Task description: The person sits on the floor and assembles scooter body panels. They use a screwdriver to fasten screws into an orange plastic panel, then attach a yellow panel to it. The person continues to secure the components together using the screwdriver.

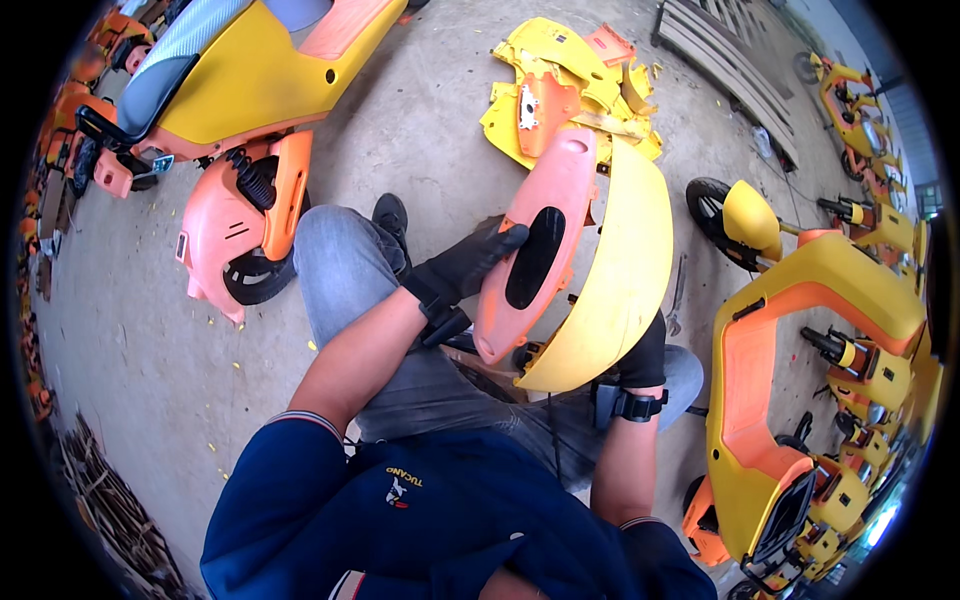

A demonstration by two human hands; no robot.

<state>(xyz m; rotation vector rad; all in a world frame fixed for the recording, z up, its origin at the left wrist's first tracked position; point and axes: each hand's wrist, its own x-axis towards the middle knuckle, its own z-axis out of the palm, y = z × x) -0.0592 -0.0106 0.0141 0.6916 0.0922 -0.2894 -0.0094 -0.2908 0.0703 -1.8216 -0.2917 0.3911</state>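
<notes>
My left hand [466, 268], in a black glove, presses flat on an orange scooter side panel [533, 225] with a black oval inset, held up over my knees. A curved yellow fender cover [627, 278] sits against the panel's right side. My right hand [640, 355], also gloved in black, is mostly hidden behind the yellow cover and grips it from beneath. I am seated with jeans-clad legs [350, 265] stretched out on the concrete floor.
A yellow and orange scooter [240, 90] stands at the upper left, another scooter frame [790, 390] at the right. A pile of yellow and orange plastic panels [570, 85] lies ahead. More scooters line the far right edge. A wooden pallet [725, 60] lies beyond.
</notes>
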